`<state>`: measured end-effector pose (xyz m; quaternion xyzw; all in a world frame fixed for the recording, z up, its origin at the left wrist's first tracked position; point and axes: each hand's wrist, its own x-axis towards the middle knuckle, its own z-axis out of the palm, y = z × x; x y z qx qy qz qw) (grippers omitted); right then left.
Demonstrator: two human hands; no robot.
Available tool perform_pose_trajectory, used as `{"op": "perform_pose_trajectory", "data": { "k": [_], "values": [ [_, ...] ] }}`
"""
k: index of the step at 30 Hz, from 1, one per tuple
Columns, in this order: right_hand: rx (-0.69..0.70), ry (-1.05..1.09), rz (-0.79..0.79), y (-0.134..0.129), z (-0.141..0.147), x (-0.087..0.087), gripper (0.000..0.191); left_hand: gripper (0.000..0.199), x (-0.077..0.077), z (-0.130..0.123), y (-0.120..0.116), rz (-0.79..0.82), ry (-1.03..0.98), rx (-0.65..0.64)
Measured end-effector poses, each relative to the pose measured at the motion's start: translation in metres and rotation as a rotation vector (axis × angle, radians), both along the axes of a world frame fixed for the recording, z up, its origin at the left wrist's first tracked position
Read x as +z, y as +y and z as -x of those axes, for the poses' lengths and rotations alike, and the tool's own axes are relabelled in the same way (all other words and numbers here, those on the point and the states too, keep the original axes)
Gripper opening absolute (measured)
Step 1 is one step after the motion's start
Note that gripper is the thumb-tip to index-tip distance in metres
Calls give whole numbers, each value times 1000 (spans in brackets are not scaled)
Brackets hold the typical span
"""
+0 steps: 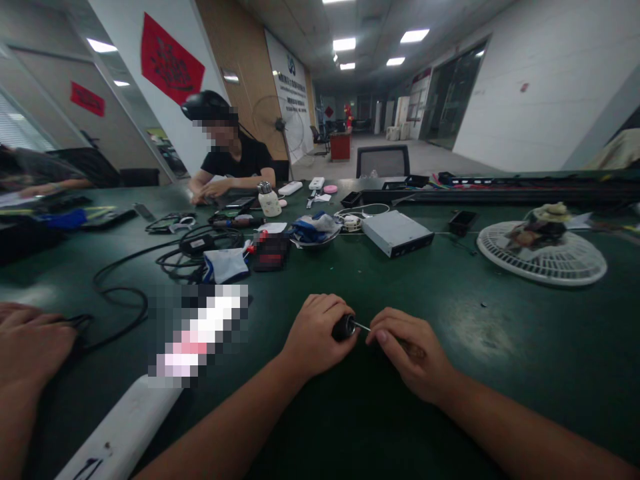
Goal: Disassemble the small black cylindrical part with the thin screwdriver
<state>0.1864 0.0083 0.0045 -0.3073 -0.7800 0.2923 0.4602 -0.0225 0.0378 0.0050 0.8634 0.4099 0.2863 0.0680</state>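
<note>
Black plastic handle of a small screwdriver (344, 327) sits closed inside your left hand (317, 337), straight ahead at 12 o'clock; your left fingers (327, 308) wrap right round it. Its thin steel shaft (363, 326) points toward 3 o'clock, the long axis lying almost level across your body and dipping slightly at the far end; your right hand (407, 353) is the nearer hand to that end, and the tip meets or passes just behind your right fingers (387, 335), though you cannot tell whether it touches them. Those fingers curl narrowly around a small brownish object (414, 351), mostly hidden, so you cannot tell what it is. Both hands are above the dark green counter (500, 393). At 9 o'clock another person's hand (30, 340) rests beside a black cable (120, 313); at 1 o'clock sits a silver drive enclosure (397, 233), and at 2 o'clock a white fan guard (543, 257) lies flat; at 11 o'clock, across the counter, a co-worker in a black shirt (233, 157) works with both hands together.
</note>
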Motion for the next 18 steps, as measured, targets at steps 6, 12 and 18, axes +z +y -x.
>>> {"op": "perform_pose_trajectory", "data": {
  "k": [6,12,18],
  "values": [
    [36,-27,10,-2,-2,-1,29,17,2,0,0,9,14,-12],
    [1,-8,-8,-1,0,0,26,20,0,1,1,-3,1,5],
    [98,-56,-16,-2,1,3,23,21,-3,1,1,8,1,8]
  ]
}}
